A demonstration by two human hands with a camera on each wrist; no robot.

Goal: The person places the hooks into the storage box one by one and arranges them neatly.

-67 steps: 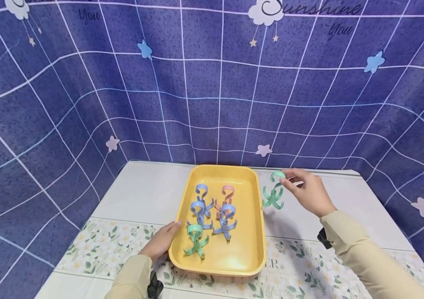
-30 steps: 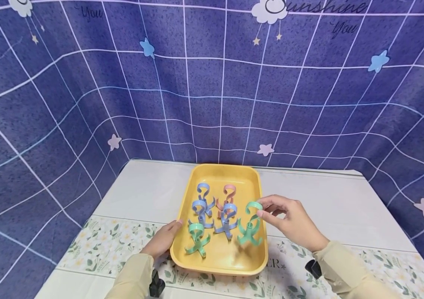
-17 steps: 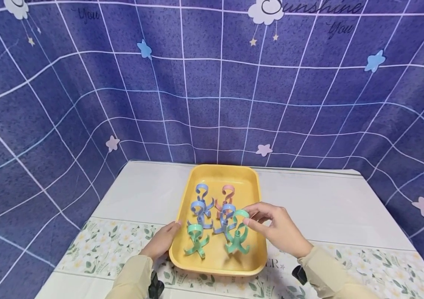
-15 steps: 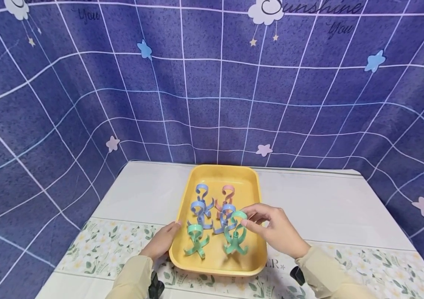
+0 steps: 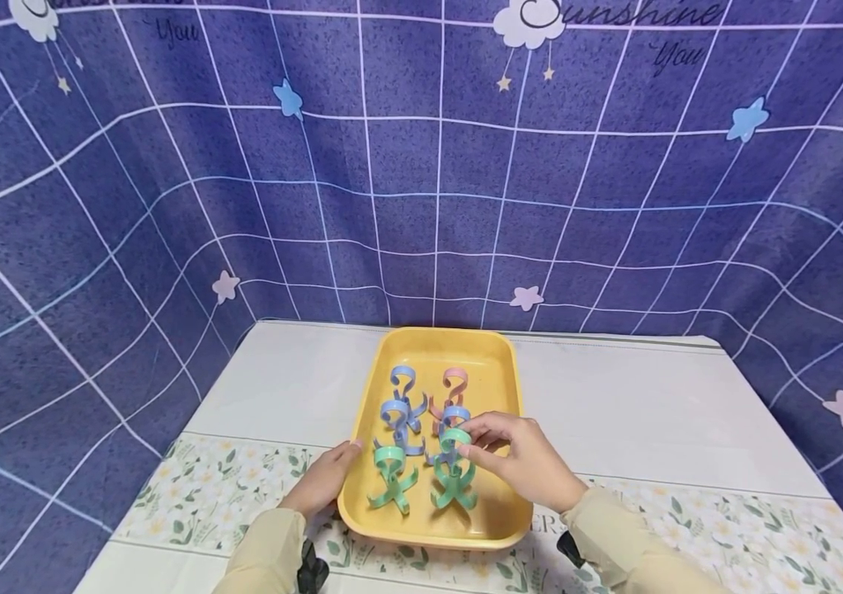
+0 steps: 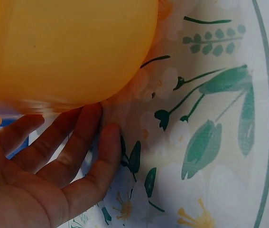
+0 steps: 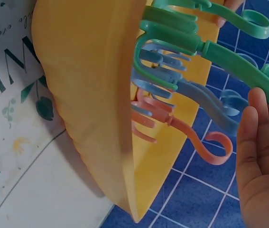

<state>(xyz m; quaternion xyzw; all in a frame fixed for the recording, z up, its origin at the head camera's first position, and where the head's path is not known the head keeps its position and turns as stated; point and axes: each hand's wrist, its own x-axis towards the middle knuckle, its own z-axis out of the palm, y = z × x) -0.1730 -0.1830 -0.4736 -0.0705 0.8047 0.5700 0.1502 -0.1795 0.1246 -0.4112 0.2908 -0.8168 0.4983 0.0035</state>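
My right hand (image 5: 521, 455) pinches the curled top of a green plastic hook (image 5: 454, 487) with several prongs at its base. The hook is upright over the near part of a yellow tray (image 5: 492, 528); whether its prongs touch the tray bottom I cannot tell. To its left stands another green hook (image 5: 392, 487). Behind them are several blue hooks (image 5: 401, 425) and one pink hook (image 5: 454, 381). My left hand (image 5: 323, 478) holds the tray's left side, thumb at the rim; in the left wrist view its fingers (image 6: 84, 137) touch the outer wall from below.
The tray stands on a table with a white and floral cover (image 5: 659, 412). A blue curtain (image 5: 436, 165) with grid lines and stars hangs behind and at both sides. The tray's far end (image 5: 451, 342) shows bare bottom.
From right of the tray, my right hand has carried the green hook leftward and nearer, over the tray's rim, beside the other green hook. The left hand has stayed on the tray.
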